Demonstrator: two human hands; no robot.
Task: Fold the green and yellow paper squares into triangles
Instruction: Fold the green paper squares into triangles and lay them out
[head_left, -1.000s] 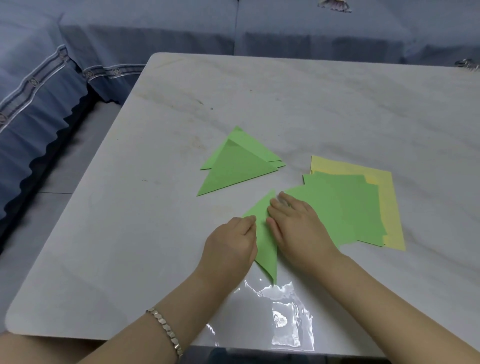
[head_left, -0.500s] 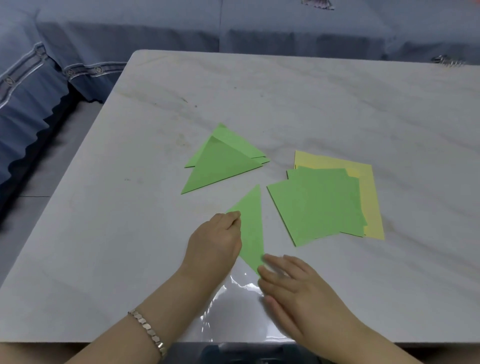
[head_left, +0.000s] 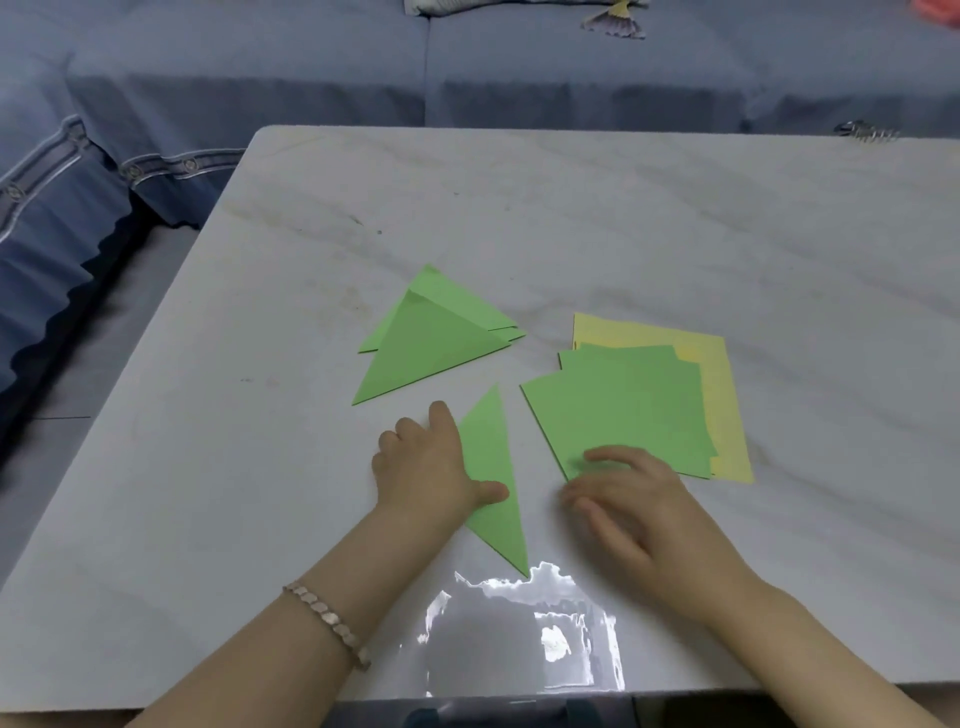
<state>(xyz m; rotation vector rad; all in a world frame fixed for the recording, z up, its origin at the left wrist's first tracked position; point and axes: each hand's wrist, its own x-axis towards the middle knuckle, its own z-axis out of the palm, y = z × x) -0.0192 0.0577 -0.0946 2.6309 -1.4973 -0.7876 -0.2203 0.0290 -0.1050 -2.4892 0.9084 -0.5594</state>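
Left hand (head_left: 431, 467) lies palm down on the table (head_left: 571, 218), forearm coming in from the near left edge, a bracelet (head_left: 327, 623) on the wrist. Its thumb rests flat on top of 1 loose green triangle (head_left: 491, 447) and its bent fingers sit along that triangle's left edge; we cannot tell whether the fingers reach under the paper or only touch it. Right hand (head_left: 634, 514) is motion-blurred, palm down, fingers spread and relaxed, gripping nothing, with the fingertips on the near corner of the green squares (head_left: 623, 410). The loose triangle is folded flat, long and narrow, 1 point toward us near a patch of glare, the other point away; it lies between the 2 hands, just left of the stack and apart from it. The green squares sit unevenly stacked on the yellow squares (head_left: 722, 405), which show along the far and right sides. Beyond the left hand, a pile of folded triangles (head_left: 431, 348), all green, overlaps loosely, near the loose one but not touching it. A blue sofa (head_left: 311, 78) runs behind the table.
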